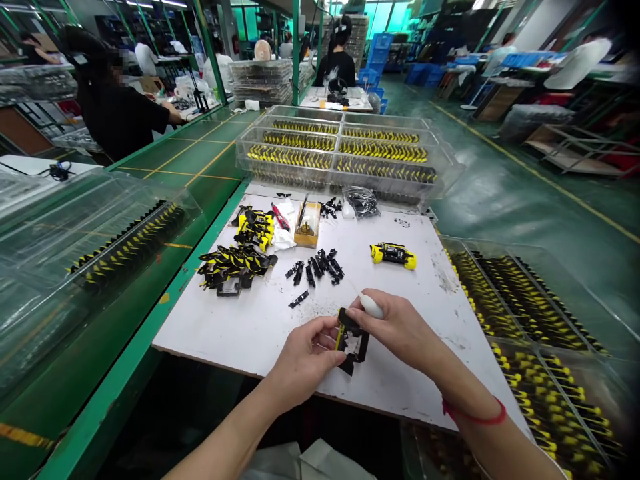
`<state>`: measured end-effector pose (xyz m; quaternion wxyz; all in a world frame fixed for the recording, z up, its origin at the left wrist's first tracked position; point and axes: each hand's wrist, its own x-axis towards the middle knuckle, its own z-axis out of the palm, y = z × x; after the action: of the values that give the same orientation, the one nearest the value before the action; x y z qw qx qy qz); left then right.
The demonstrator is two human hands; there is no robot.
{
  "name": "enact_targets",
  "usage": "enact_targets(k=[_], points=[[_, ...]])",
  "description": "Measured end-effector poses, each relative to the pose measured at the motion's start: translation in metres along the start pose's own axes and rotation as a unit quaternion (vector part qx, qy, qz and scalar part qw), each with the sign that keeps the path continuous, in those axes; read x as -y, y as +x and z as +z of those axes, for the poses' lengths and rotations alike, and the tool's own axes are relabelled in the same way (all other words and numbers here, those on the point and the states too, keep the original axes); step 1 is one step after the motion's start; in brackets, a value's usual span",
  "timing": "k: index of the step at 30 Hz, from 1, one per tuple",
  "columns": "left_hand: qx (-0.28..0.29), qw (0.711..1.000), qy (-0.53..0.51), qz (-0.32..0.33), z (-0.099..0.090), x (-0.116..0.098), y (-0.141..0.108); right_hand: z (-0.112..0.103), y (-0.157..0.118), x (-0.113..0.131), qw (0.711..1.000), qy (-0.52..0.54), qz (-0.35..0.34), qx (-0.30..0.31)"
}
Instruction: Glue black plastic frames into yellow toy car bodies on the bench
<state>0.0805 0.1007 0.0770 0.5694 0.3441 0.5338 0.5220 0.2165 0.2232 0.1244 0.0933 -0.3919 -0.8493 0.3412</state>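
Observation:
Near the front edge of the white table [240,333], my left hand [307,360] grips a black frame part with a yellow strip [360,348] by its left side. My right hand [393,323] is closed around a small white bottle-like tool [371,306] with a thin tip, and its fingers also touch the top of the frame part. Small black clips [320,268] lie scattered beyond my hands. A yellow and black assembly [393,255] rests at the right. On the left sit a pile of black and yellow parts [233,265] and several yellow assemblies [255,229].
Behind the clips stand a small amber box [307,227], a red tool [280,217] and a plastic bag [361,202]. Clear trays of parts [340,150] stand at the table's far end, with more trays [530,303] at the right. A person [113,100] sits at the left.

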Motion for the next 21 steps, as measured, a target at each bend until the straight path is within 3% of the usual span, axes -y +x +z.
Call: enact_targets(k=[4,10,21], points=[[0.019,0.999,-0.041,-0.026,-0.003,0.000,0.002,0.001,0.010,0.003,0.998,-0.036,0.012,0.041],[0.038,0.995,-0.006,-0.091,-0.002,-0.013,0.007,0.004,0.022,0.002,0.994,-0.088,0.017,0.067],[-0.032,0.996,0.082,-0.004,0.005,0.008,0.024,0.002,0.039,-0.001,0.991,-0.120,0.017,0.062]])
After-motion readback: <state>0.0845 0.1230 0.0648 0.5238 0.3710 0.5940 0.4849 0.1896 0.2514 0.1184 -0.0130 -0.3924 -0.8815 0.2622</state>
